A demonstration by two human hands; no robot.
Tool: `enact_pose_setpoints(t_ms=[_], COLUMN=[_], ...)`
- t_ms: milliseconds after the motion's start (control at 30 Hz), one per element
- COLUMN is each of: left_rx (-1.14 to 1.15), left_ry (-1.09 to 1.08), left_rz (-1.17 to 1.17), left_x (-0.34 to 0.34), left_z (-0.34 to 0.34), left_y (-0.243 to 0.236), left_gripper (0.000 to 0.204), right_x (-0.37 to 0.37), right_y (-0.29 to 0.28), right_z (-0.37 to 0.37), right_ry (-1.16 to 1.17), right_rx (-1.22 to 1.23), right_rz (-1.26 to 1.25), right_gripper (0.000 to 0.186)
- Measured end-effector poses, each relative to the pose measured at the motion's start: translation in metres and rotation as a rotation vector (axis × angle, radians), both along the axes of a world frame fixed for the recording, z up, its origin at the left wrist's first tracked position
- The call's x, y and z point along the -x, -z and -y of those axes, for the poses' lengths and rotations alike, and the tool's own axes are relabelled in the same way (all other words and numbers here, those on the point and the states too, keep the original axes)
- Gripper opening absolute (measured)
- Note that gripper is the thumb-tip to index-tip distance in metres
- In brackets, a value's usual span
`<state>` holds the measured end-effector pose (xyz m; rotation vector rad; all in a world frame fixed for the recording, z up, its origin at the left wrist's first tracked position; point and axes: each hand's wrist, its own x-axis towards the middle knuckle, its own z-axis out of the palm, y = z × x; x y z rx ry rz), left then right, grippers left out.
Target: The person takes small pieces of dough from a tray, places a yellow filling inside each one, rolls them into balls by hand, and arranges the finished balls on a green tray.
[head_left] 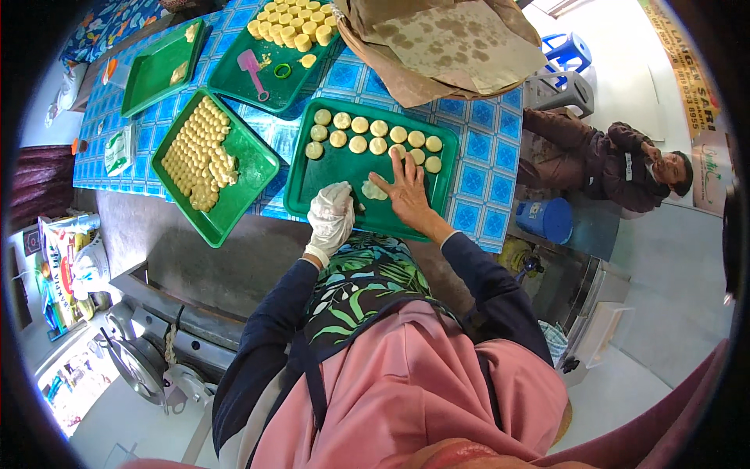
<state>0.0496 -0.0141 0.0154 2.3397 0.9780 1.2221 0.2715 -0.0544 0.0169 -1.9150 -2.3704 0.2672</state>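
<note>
Blue checked tablecloth [486, 147] covers the table before you, crowded with green trays. Your front tray [307, 178] lies nearest you, and along its far side sit round dough pieces [359, 125] in rough rows. Nearer you in that same tray lies a flattened dough piece [373, 190], between your two hands. Your right hand [412, 195] has its fingers spread apart; the thumb reaches the flattened piece, and the longer fingertips extend to the nearer row of rounds. Your left hand [331, 215], in a white glove, is at the tray's near edge; its fingers look bunched together, but you cannot tell whether they grip anything.

Just left of it, an angled tray [254, 166] carries many small dough balls [195, 148], packed toward its left side. Beyond, a far tray [226, 76] holds pale yellow cylinders [293, 23], a pink scraper [251, 72] and a green ring [283, 71]. At the far left, another tray [155, 72] bears a couple of pale lumps [179, 73]. Brown paper [461, 47] lines a round basket [351, 33] at the table's far right.
</note>
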Motion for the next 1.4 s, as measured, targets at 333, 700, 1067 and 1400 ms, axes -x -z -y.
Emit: enact_pose_setpoints(t_ms=[333, 700, 1067, 1400], left_rx=[0.196, 0.178, 0.113, 0.313], left_ry=[0.014, 0.189, 0.36, 0.234], left_rz=[-0.132, -0.755, -0.916, -0.512], left_x=[0.008, -0.009, -0.017, -0.018], left_z=[0.001, -0.004, -0.009, -0.017], left_y=[-0.002, -0.023, -0.036, -0.002], left_gripper=[0.035, 0.065, 0.071, 0.03], right_x=[0.027, 0.022, 0.017, 0.051], right_y=[0.007, -0.003, -0.021, -0.041], right_z=[0.007, 0.043, 0.044, -0.169], right_ry=[0.054, 0.112, 0.139, 0.115], right_rx=[-0.055, 0.038, 0.033, -0.384], right_rz=[-0.038, -0.034, 0.074, -0.504], right_gripper=[0.061, 0.066, 0.063, 0.033])
